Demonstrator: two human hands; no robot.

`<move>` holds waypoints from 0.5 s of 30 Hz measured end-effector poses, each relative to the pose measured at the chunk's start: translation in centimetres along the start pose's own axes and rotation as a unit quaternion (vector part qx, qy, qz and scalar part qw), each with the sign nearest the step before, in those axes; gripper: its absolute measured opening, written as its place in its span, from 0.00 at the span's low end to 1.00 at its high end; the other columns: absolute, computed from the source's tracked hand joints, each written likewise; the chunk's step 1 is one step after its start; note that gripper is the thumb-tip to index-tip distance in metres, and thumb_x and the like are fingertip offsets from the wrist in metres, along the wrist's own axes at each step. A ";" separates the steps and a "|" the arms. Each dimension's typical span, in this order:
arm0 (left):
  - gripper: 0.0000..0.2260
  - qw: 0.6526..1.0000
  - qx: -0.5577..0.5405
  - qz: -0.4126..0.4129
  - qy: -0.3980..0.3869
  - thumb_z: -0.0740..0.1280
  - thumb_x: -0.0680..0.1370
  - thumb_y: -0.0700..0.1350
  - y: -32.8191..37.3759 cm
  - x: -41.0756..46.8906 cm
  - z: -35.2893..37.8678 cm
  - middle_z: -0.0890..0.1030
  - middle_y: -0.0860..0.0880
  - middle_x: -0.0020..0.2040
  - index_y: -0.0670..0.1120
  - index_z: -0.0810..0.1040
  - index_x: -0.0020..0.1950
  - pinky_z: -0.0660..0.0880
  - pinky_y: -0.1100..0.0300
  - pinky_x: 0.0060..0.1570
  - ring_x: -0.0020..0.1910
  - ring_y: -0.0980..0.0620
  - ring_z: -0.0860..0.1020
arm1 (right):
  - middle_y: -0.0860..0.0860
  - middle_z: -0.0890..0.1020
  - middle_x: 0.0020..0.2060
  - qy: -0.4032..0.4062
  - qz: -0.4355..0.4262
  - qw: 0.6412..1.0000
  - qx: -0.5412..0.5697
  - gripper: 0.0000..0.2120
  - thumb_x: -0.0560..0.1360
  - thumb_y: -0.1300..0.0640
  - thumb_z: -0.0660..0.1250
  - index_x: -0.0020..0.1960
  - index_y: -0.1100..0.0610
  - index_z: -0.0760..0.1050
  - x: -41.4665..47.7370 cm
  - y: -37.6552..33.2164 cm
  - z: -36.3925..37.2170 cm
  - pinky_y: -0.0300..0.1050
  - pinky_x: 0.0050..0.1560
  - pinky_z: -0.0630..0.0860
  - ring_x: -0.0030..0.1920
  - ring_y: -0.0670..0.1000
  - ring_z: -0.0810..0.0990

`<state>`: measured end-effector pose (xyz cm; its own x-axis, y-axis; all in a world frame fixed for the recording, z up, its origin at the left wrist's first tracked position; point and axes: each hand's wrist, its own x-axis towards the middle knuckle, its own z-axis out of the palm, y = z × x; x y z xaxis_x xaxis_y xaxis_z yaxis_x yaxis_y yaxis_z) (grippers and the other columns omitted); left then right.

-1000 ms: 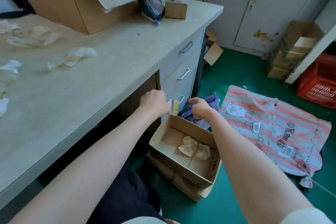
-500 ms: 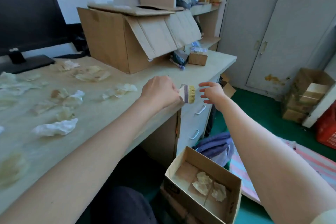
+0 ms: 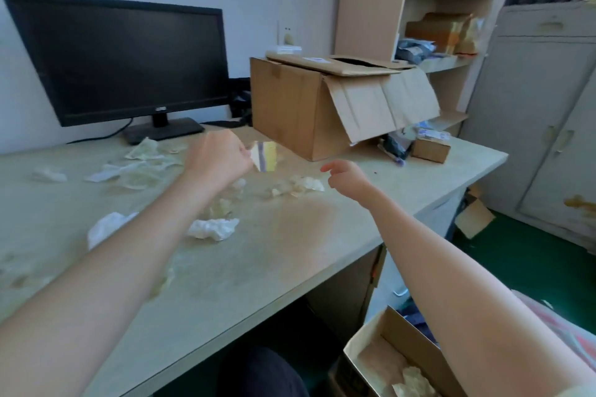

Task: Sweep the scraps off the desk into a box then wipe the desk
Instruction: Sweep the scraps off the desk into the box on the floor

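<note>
Head view (single) down over desk (image 3: 290, 255)

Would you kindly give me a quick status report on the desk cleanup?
Left hand shut on brush, above desk. Right hand open, empty. Scraps on desk; box on floor. Nothing blocking.

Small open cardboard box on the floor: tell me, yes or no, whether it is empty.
No: the small open cardboard box already holds pale crumpled paper scraps on its bottom.

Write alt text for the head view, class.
A left hand holds a small brush above a desk strewn with paper scraps; the open right hand hovers alongside. A scrap-holding box sits on the floor.
</note>
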<state>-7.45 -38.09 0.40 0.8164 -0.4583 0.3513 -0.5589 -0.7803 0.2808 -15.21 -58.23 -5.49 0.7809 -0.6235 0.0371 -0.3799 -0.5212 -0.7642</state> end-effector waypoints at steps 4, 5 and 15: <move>0.11 0.993 0.099 -0.063 0.006 0.61 0.76 0.43 -3.2 0.6 -1.1 0.80 0.43 0.45 0.40 0.81 0.49 0.71 0.57 0.41 0.47 0.41 0.77 | 0.58 0.70 0.67 -0.035 -0.039 0.998 -0.044 0.22 0.74 0.67 0.57 0.67 0.55 0.71 0.9 -1.1 3.1 0.41 0.47 0.71 0.55 0.55 0.73; 0.09 0.991 0.115 -0.073 -0.008 0.62 0.76 0.43 -3.4 0.5 -1.1 0.77 0.44 0.40 0.40 0.80 0.46 0.69 0.57 0.40 0.45 0.42 0.75 | 0.58 0.68 0.69 -0.045 -0.043 0.996 -0.062 0.23 0.75 0.66 0.57 0.68 0.54 0.69 1.2 -1.1 3.7 0.43 0.53 0.72 0.58 0.55 0.72; 0.15 0.996 -0.029 -0.057 -0.059 0.60 0.74 0.39 -1.2 1.1 2.9 0.72 0.49 0.30 0.44 0.65 0.27 0.61 0.63 0.25 0.25 0.50 0.65 | 0.58 0.65 0.70 -0.093 -0.018 0.983 -0.158 0.26 0.75 0.59 0.60 0.72 0.51 0.63 1.8 -1.2 4.9 0.56 0.70 0.64 0.71 0.60 0.62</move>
<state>-5.47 -38.91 -2.14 0.8844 -0.4181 0.2074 -0.4666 -0.8055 0.3653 -10.89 -55.88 -7.66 0.8623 -0.5001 -0.0799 -0.4626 -0.7138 -0.5258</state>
